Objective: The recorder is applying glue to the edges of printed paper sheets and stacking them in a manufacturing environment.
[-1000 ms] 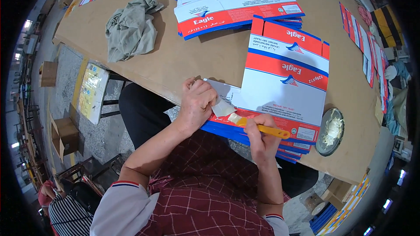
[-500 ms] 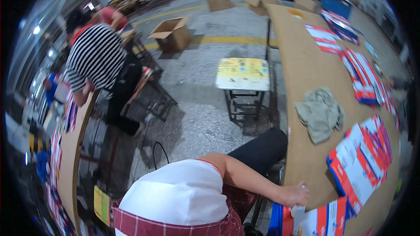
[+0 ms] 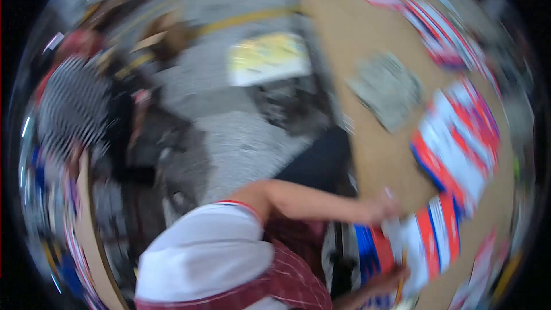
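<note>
Right hand [image 3: 392, 279] (handle [image 3: 399, 293] too) blurry

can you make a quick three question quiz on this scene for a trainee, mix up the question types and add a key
1. True or false: the flat printed cartons show red, white and blue.
2. Which colour joins white on top of the stool?
a) black
b) yellow
c) purple
3. Of the two hands, which is nearer the grey-green cloth: the left hand or the right hand?

Key:
1. True
2. b
3. The left hand
</note>
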The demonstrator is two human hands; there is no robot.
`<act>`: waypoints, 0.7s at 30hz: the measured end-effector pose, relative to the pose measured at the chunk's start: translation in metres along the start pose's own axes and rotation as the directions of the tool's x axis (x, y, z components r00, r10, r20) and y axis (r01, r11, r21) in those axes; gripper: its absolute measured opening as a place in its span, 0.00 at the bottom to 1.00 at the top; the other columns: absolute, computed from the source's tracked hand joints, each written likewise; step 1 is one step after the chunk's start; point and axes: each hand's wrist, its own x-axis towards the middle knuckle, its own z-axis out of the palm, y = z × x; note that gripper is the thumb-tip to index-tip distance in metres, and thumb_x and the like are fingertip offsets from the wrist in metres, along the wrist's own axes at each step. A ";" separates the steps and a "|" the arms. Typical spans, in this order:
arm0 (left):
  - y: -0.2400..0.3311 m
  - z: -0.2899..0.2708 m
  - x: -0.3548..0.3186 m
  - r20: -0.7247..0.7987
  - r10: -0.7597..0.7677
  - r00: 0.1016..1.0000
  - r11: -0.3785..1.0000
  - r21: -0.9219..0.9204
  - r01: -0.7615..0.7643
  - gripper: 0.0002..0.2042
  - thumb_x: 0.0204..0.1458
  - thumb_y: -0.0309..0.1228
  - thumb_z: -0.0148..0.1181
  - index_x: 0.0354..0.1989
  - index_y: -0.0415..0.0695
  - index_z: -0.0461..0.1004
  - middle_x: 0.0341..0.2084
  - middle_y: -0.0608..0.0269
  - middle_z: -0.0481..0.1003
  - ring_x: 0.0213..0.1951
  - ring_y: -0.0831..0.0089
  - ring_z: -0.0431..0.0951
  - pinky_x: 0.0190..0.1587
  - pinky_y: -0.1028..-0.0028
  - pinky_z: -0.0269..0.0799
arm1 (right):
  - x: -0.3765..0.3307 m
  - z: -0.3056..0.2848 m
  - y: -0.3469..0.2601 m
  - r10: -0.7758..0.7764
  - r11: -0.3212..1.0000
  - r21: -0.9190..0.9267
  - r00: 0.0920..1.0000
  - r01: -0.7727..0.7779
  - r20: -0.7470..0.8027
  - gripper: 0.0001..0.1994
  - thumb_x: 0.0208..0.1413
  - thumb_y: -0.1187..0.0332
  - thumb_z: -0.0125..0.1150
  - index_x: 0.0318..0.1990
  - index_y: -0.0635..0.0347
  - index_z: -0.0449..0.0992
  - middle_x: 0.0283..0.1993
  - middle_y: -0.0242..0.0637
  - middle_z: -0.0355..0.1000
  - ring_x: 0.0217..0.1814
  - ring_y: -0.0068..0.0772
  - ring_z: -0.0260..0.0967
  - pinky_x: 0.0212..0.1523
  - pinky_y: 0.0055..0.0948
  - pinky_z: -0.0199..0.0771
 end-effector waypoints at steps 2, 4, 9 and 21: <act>0.005 -0.023 -0.003 0.154 0.268 0.951 0.477 0.836 -0.270 0.04 0.45 0.30 0.51 0.23 0.44 0.69 0.20 0.56 0.68 0.27 0.58 0.70 0.29 0.64 0.64 | -0.003 0.011 -0.023 0.127 0.990 0.055 0.992 -0.127 0.013 0.09 0.58 0.66 0.47 0.37 0.63 0.66 0.35 0.36 0.66 0.38 0.30 0.67 0.38 0.27 0.69; 0.032 -0.042 0.001 0.277 0.129 0.952 0.364 0.880 -0.305 0.03 0.38 0.25 0.51 0.23 0.47 0.69 0.22 0.62 0.68 0.34 0.66 0.71 0.42 0.57 0.61 | 0.004 0.020 -0.056 0.531 0.476 0.749 0.830 -0.461 0.172 0.06 0.57 0.68 0.49 0.36 0.62 0.65 0.31 0.34 0.67 0.28 0.27 0.68 0.34 0.26 0.69; 0.047 -0.027 0.008 0.295 0.132 0.946 0.565 0.762 -0.316 0.10 0.29 0.16 0.53 0.17 0.46 0.62 0.20 0.66 0.65 0.33 0.67 0.69 0.49 0.60 0.57 | 0.009 -0.005 -0.082 0.443 0.560 0.681 0.866 -0.471 0.234 0.04 0.55 0.73 0.52 0.31 0.63 0.67 0.26 0.37 0.71 0.25 0.22 0.68 0.30 0.20 0.69; 0.047 -0.020 0.010 0.289 0.098 0.952 0.573 0.766 -0.291 0.09 0.32 0.16 0.54 0.17 0.45 0.62 0.20 0.66 0.66 0.33 0.67 0.68 0.49 0.58 0.55 | -0.001 0.017 -0.075 0.293 0.676 0.588 0.895 -0.443 0.337 0.06 0.53 0.71 0.56 0.31 0.65 0.70 0.24 0.35 0.71 0.25 0.19 0.70 0.27 0.18 0.70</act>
